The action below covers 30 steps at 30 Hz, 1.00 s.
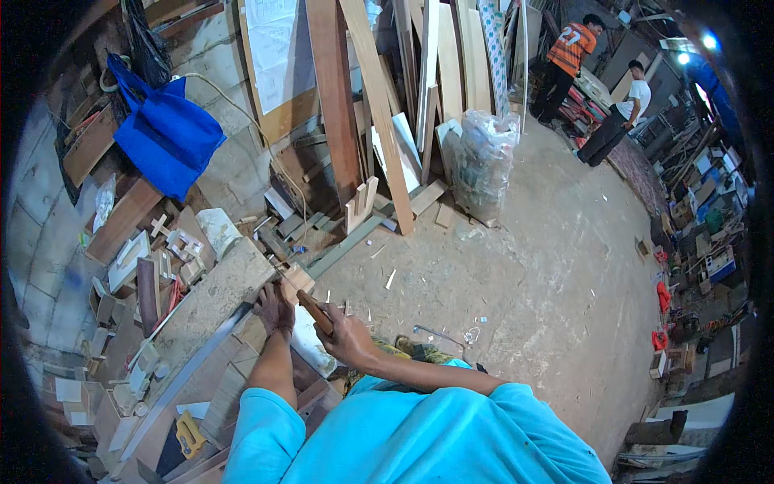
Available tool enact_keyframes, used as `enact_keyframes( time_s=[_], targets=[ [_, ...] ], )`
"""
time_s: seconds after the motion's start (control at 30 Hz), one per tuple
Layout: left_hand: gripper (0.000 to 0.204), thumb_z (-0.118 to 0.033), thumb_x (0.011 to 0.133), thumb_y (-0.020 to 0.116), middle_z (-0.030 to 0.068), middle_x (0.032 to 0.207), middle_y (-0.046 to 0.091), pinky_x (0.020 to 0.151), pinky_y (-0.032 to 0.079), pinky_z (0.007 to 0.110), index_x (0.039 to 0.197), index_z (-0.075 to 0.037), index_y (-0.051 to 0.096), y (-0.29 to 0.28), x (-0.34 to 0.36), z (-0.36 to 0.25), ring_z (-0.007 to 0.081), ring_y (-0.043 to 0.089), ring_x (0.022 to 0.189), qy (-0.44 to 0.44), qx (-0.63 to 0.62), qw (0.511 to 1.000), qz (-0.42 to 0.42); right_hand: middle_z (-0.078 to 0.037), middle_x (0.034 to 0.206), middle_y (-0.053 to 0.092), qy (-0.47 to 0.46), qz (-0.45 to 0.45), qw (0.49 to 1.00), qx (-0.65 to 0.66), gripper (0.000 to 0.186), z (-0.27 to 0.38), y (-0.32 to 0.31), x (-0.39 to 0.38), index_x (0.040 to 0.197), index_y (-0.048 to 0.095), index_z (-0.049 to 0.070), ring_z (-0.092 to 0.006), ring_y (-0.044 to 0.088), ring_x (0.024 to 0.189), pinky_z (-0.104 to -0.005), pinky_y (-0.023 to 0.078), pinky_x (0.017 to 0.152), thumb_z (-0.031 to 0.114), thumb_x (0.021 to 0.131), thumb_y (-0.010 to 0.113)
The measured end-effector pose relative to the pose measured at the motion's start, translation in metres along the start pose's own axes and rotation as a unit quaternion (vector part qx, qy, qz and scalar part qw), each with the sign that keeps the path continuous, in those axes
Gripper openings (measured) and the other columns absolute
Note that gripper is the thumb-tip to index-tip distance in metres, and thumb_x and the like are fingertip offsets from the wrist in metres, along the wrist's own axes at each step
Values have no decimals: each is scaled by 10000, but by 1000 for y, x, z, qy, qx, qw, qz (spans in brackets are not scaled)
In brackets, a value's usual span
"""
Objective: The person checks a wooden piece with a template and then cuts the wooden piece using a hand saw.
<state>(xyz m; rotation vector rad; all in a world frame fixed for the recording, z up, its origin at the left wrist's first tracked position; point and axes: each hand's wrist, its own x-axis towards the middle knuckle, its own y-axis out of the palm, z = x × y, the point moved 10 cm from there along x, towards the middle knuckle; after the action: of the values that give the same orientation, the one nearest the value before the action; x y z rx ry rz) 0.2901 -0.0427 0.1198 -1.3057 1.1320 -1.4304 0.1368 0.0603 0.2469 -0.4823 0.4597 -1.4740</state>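
Observation:
My right hand [348,339] is closed round the brown handle of a wooden-handled tool [315,312]. A thin dark strip, apparently its blade, runs from the handle toward the pale wood block [298,279]; I cannot make out what kind of tool it is. At the end of the workbench [234,274], my left hand [276,311] grips the block's near side, its fingertips partly hidden. The block sticks out past the bench end, over the floor.
Tall boards [332,97] lean on the wall ahead, beside a full clear plastic sack [486,165]. Near my left arm lies a yellow-handled saw [190,436]. A blue bag [168,133] hangs at left. Two people [571,48] stand at the far right.

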Motion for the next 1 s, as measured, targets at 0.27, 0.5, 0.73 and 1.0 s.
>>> enact_keyframes(
  time_s=[0.27,0.5,0.73,1.0],
  targets=[
    [348,-217,791,479,58,1085,447,808,376,445,1131,-142,483,14,0,10,247,423,1058,-21,-8,1000,15,-237,682,580,-22,-15,1000,-16,385,11,-18,6,1123,460,63,-420,569,631,-491,445,559,205,789,589],
    [283,-231,784,490,49,1061,448,801,377,437,1052,-139,492,-12,0,-7,230,430,1047,-2,32,999,16,-250,709,583,-16,-10,999,-29,416,-4,-20,7,1122,454,69,-427,569,657,-498,448,575,175,749,604],
    [403,-260,849,445,63,1148,471,892,351,462,1229,-132,408,29,-4,6,254,426,1088,34,-76,996,-5,-248,736,592,-36,-17,999,-34,426,-8,-33,5,1111,458,58,-421,580,689,-498,455,600,185,732,605],
    [762,-375,731,659,163,1272,420,967,286,513,1316,-38,304,-10,-22,1,311,406,1170,15,-141,984,106,-231,760,610,-55,-48,997,6,316,-12,-56,3,1031,568,2,-329,628,706,-402,472,620,135,747,614]
  ],
)
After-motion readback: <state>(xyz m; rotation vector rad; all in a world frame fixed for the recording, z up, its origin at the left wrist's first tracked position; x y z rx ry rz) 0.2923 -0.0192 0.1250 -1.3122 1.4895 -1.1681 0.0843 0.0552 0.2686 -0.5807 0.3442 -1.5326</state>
